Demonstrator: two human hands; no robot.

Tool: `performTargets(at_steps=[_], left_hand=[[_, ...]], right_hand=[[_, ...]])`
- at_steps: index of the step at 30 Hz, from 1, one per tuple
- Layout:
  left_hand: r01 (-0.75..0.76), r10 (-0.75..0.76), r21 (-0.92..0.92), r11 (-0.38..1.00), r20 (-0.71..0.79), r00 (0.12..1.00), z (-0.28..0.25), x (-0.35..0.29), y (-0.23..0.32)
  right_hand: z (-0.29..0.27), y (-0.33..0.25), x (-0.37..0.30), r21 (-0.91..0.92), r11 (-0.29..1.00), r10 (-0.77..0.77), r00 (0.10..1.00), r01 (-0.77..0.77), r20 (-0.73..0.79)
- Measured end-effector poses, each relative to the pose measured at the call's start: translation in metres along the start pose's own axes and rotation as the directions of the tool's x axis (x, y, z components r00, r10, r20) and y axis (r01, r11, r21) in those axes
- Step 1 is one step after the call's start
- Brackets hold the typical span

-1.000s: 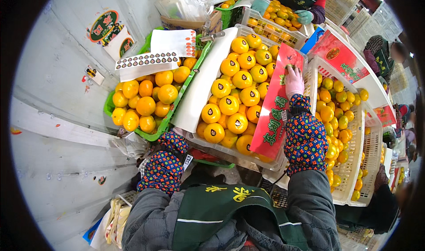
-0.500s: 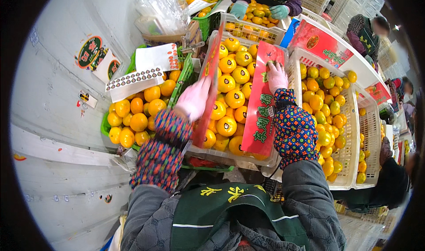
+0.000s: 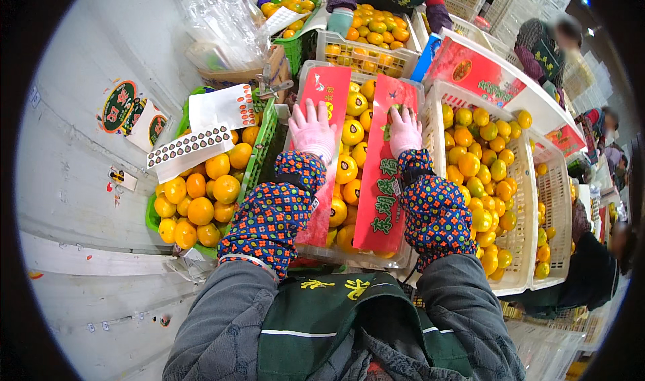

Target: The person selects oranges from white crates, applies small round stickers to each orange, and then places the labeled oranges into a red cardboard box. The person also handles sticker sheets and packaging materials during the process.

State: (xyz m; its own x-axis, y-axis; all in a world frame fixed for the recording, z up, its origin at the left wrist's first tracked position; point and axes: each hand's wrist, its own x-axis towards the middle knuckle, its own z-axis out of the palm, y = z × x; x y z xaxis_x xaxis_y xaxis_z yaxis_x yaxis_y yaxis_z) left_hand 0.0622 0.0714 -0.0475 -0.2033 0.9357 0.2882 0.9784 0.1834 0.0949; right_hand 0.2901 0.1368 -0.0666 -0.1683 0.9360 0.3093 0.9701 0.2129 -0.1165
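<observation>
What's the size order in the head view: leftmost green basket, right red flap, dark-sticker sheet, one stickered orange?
1. Green basket
2. Right red flap
3. Dark-sticker sheet
4. Stickered orange

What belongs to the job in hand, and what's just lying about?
Part of the job: left hand, left red flap under it; right hand, right red flap under it; stickered oranges between; probably the dark sticker sheet.
Apparently just lying about: plastic bags, cardboard box.
</observation>
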Motion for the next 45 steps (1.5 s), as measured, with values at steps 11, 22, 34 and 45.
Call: performTargets(at_steps=[11,22,34,45], left_hand=[[0.029,-0.031,-0.423,0.906,0.002,1.000,-0.010,-0.038,0.031],[0.082,-0.122,-0.453,0.888,-0.060,0.991,-0.022,-0.065,0.051],[0.076,-0.237,-0.536,0.841,-0.238,0.942,-0.116,-0.453,-0.087],[0.844,-0.865,0.223,0.488,0.248,0.435,-0.092,-0.910,-0.230]], right_hand=[[-0.068,-0.063,0.055,0.093,0.994,0.029,0.955,-0.059,0.295],[-0.026,-0.081,0.121,-0.326,0.825,-0.228,0.799,0.462,0.556],[-0.045,-0.006,0.168,-0.081,0.975,-0.181,0.948,0.208,0.263],[-0.122,-0.176,-0.284,0.733,0.544,-0.601,0.799,0.409,0.001]])
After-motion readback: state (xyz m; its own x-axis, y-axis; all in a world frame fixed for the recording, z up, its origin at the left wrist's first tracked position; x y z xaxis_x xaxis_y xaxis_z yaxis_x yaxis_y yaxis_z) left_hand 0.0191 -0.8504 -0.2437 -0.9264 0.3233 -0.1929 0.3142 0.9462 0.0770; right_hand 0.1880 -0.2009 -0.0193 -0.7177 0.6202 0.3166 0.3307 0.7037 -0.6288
